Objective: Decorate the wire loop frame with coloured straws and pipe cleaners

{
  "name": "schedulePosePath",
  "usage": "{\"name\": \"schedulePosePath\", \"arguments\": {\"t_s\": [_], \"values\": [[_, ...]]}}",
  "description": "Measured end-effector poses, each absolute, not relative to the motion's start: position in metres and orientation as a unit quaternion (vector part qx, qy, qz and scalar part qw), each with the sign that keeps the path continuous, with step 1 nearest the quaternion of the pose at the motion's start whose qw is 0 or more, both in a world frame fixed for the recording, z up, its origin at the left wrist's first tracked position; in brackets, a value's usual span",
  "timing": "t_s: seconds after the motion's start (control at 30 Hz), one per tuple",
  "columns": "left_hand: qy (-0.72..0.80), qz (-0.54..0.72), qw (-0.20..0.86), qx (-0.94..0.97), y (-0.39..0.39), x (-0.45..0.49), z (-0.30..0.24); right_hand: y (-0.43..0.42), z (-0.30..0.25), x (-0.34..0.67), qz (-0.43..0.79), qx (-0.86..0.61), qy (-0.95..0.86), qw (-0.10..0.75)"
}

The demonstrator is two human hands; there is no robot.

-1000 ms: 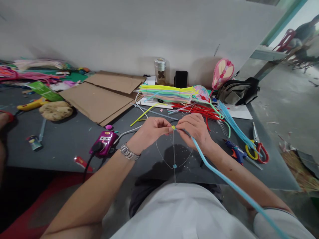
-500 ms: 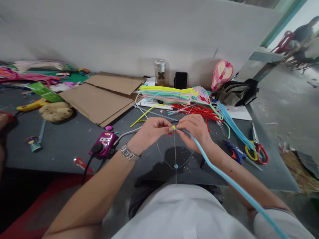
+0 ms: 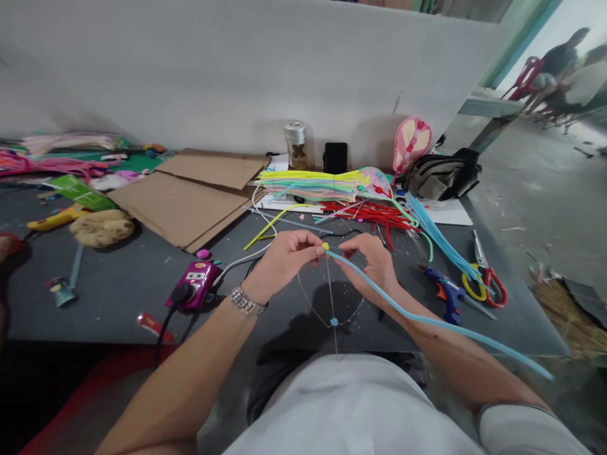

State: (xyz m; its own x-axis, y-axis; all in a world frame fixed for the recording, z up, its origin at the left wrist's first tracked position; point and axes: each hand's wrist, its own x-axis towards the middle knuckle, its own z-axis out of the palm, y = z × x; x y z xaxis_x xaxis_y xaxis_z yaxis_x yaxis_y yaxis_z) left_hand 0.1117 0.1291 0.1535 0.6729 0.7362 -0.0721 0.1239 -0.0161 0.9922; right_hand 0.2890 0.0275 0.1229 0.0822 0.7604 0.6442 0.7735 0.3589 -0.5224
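My left hand [image 3: 294, 254] pinches the yellow top of a thin wire frame [image 3: 331, 284] together with the end of a light blue pipe cleaner [image 3: 403, 308]. The frame hangs below the fingertips, with a small blue knot [image 3: 334, 322] where its wires meet. From the pinch the pipe cleaner runs right, past my right hand and over my right forearm, its far end loose. Just right of the yellow tip, my right hand [image 3: 368, 262] has thumb and fingers apart, with the pipe cleaner passing in front of its palm.
Behind my hands lie pipe cleaner bundles [image 3: 308, 184] and red pipe cleaners [image 3: 374, 215]. Scissors [image 3: 493, 287] and a blue glue gun [image 3: 448, 294] are at right. At left are a purple power socket [image 3: 196, 284], cardboard [image 3: 180, 205] and another person's hand [image 3: 7, 246].
My right fingers have opened off the pipe cleaner near the yellow tip. The pipe cleaner's loose end has swung up and is now in view. My left hand keeps its pinch.
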Motion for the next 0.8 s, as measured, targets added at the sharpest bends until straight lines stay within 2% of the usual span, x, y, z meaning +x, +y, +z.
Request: {"name": "schedulePosePath", "arguments": {"t_s": [0.17,0.23,0.3,0.6,0.8], "values": [[0.295,0.261,0.601,0.695,0.121,0.115,0.159,0.026,0.133,0.290,0.316,-0.559,-0.543,0.542],[0.287,0.268,0.601,0.696,0.120,0.116,0.159,0.028,0.139,0.292,0.439,-0.525,-0.494,0.536],[0.283,0.277,0.597,0.697,0.121,0.116,0.159,0.029,0.146,0.293,0.510,-0.509,-0.465,0.515],[0.236,0.362,0.640,0.635,0.135,0.115,0.174,0.039,0.171,0.287,0.563,-0.462,-0.395,0.561],[0.135,0.436,0.667,0.589,0.148,0.125,0.192,0.057,0.192,0.286,0.547,-0.425,-0.450,0.563]]}}
